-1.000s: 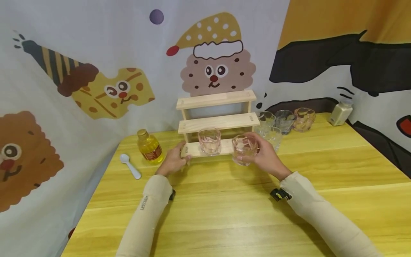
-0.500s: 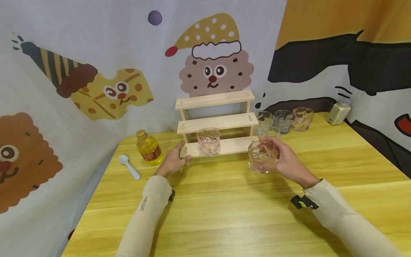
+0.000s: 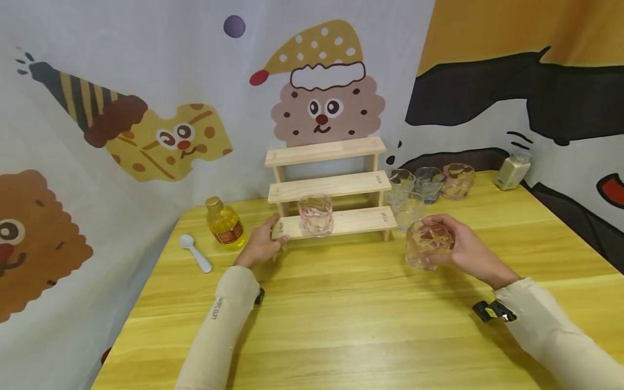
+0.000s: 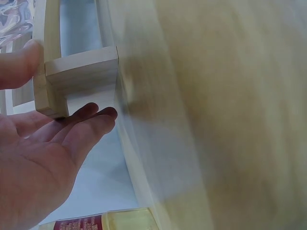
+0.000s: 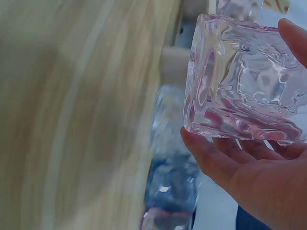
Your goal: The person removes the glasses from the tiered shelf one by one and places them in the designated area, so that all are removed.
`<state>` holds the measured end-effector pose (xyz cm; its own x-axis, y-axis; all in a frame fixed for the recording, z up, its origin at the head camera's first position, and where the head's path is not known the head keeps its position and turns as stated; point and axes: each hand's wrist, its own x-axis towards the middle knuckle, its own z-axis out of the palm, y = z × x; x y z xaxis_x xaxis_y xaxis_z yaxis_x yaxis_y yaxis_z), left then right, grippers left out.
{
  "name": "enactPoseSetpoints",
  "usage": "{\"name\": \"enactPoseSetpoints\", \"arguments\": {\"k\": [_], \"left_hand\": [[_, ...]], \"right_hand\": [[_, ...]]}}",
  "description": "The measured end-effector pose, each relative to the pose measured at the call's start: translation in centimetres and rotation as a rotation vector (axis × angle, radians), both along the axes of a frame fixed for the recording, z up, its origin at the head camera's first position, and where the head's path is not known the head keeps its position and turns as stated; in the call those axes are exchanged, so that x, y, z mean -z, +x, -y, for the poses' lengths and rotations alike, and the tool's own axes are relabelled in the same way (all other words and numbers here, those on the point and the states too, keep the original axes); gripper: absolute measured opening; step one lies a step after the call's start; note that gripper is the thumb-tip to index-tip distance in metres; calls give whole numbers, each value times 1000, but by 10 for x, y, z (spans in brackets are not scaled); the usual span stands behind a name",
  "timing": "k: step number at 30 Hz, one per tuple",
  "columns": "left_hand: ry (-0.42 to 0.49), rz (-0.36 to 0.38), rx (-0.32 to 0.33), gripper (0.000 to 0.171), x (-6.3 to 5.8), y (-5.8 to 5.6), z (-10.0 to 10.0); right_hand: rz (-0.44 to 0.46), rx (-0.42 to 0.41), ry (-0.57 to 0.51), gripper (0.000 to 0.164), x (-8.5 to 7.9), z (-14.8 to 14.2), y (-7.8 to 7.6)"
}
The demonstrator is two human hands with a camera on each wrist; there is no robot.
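Observation:
A three-step wooden display rack stands against the backdrop. At the left end of its lowest step is my left hand; in the left wrist view the thumb is above the board and the fingers reach beneath it. One pinkish clear glass sits on that step, left of its middle. My right hand grips a second pink glass by its sides, above the table to the right of the rack. The thumb is on one side of this glass and the fingers are on the other.
Several glasses stand behind and beside the held one: clear glasses, a dark bluish glass and a pink glass. A small jar is at the far right. On the left are a yellow bottle and a white spoon.
My right hand has carried the pink glass from in front of the lowest step rightward and slightly nearer, past the rack's end. My left hand and the other pink glass have stayed in place.

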<state>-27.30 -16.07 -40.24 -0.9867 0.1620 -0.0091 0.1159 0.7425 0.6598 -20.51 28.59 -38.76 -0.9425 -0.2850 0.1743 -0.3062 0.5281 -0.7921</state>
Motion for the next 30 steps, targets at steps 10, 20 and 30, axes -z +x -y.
{"name": "enactPoseSetpoints", "arguments": {"k": [10,20,30], "left_hand": [[-10,-13,12,72,0,1,1],[-19,-3,8,71,2,0,-2],[-18,6,-8,72,-1,0,0]], "right_hand": [[71,123,46,82,3,-36,-9],[116,264,59,96,6,-51,-34],[144,334,-31,93,-1,-44,-64]]}}
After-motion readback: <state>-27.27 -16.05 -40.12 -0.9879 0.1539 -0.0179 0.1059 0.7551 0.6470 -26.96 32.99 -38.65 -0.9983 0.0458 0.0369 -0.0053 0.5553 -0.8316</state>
